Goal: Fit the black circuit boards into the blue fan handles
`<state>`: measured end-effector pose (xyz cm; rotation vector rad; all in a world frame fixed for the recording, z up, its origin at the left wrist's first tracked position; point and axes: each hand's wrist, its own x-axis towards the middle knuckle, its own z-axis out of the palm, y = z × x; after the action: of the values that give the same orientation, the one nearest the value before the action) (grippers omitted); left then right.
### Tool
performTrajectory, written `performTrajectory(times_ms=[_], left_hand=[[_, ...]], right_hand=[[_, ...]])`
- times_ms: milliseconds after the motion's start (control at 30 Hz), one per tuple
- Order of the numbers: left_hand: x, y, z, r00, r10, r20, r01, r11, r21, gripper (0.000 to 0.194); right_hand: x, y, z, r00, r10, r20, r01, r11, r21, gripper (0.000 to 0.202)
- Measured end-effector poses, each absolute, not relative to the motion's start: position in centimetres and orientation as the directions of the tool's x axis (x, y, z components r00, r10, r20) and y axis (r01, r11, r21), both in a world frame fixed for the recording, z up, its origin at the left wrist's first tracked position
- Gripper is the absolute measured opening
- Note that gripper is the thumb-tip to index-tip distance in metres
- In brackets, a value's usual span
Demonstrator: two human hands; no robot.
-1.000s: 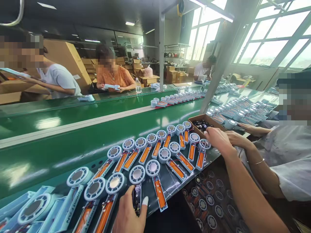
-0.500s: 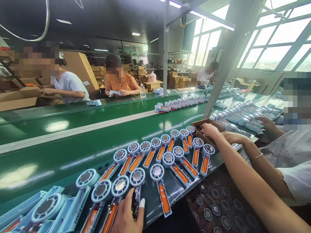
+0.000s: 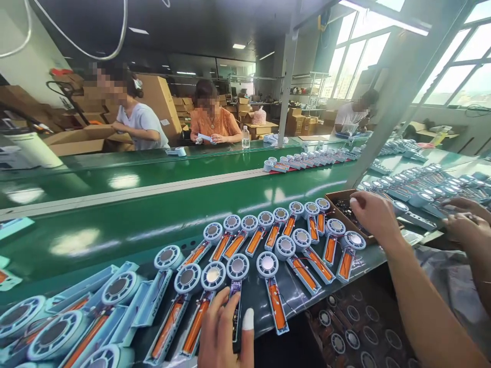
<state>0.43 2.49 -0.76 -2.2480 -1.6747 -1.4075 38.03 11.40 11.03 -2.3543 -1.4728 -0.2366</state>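
Note:
My left hand straddles the handle of a pale blue handheld fan, a white cover on its thumb. Unlike the units around it, this handle shows a dark circuit board rather than an orange piece. Over at the right, my right hand is at a cardboard box of small dark parts, fingers drawn together; whatever they hold is hidden. Beside the left hand lie more open fans with orange cells, such as one fan to its right and another fan to its left.
A green conveyor belt runs behind the rows of fans. Blue housings pile up at the left. A slanted metal post rises behind the box. A co-worker's hands are at the right, and several people sit across the belt.
The view has swung right, so the scene appears shifted. My right hand has lifted a little out of the box. My left hand stays at the same fan, its fingers slightly moved.

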Motion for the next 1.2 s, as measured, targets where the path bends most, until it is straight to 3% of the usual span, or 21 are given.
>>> performTrajectory(times_ms=[67, 133, 167, 233, 300, 400, 500, 600, 700, 767, 933, 1200], left_hand=[[1.4, 2.2, 0.4, 0.036, 0.757, 0.652, 0.726, -0.468, 0.503, 0.025], [2.5, 2.1, 1.1, 0.089, 0.752, 0.654, 0.67, -0.531, 0.519, 0.032], [2.9, 2.0, 1.2, 0.133, 0.748, 0.651, 0.641, -0.566, 0.518, 0.037], [3.4, 2.1, 0.8, 0.242, 0.749, 0.616, 0.596, -0.617, 0.515, 0.043], [3.2, 2.3, -0.1, 0.331, 0.774, 0.54, 0.572, -0.62, 0.537, 0.041], [2.4, 2.0, -1.4, 0.301, 0.873, 0.384, 0.576, -0.487, 0.657, 0.039], [2.2, 0.8, -2.0, 0.145, 0.96, 0.239, 0.581, -0.278, 0.765, 0.039], [3.1, -0.2, -1.9, 0.2, 0.959, 0.201, 0.517, -0.278, 0.809, 0.035], [4.1, 0.1, -1.3, 0.399, 0.901, 0.171, 0.469, -0.36, 0.806, 0.039], [4.4, 0.8, -1.1, 0.427, 0.897, 0.114, 0.488, -0.334, 0.807, 0.041], [4.0, 2.4, -1.3, 0.391, 0.918, 0.058, 0.539, -0.279, 0.795, 0.039], [3.8, 3.8, -2.7, 0.1, 0.971, 0.217, 0.55, -0.236, 0.801, 0.031]], right_hand=[[34.1, 8.4, 11.1, 0.338, 0.886, 0.318, 0.922, -0.245, -0.299, 0.028], [29.3, 5.6, 10.7, 0.092, 0.962, 0.258, 0.814, 0.077, -0.576, 0.024], [26.9, 4.5, 10.4, -0.008, 0.976, 0.216, 0.715, 0.156, -0.682, 0.021], [23.0, 3.1, 9.6, -0.135, 0.985, 0.106, 0.5, 0.16, -0.851, 0.02], [20.7, 2.7, 8.7, -0.192, 0.981, -0.004, 0.342, 0.063, -0.938, 0.023], [20.5, 2.9, 6.8, -0.164, 0.984, -0.074, 0.377, -0.007, -0.926, 0.029], [21.7, 3.1, 4.4, -0.174, 0.985, -0.014, 0.582, 0.091, -0.808, 0.031], [22.3, 3.3, 2.0, -0.253, 0.966, 0.061, 0.617, 0.209, -0.759, 0.031], [22.1, 3.7, 0.4, -0.194, 0.973, 0.127, 0.485, 0.207, -0.85, 0.023], [21.8, 4.1, -0.1, -0.112, 0.987, 0.118, 0.35, 0.151, -0.925, 0.018], [21.3, 4.4, -0.7, -0.065, 0.998, 0.023, 0.167, 0.033, -0.985, 0.018], [20.5, 4.4, -2.4, 0.035, 0.993, -0.109, -0.058, -0.106, -0.993, 0.036]])
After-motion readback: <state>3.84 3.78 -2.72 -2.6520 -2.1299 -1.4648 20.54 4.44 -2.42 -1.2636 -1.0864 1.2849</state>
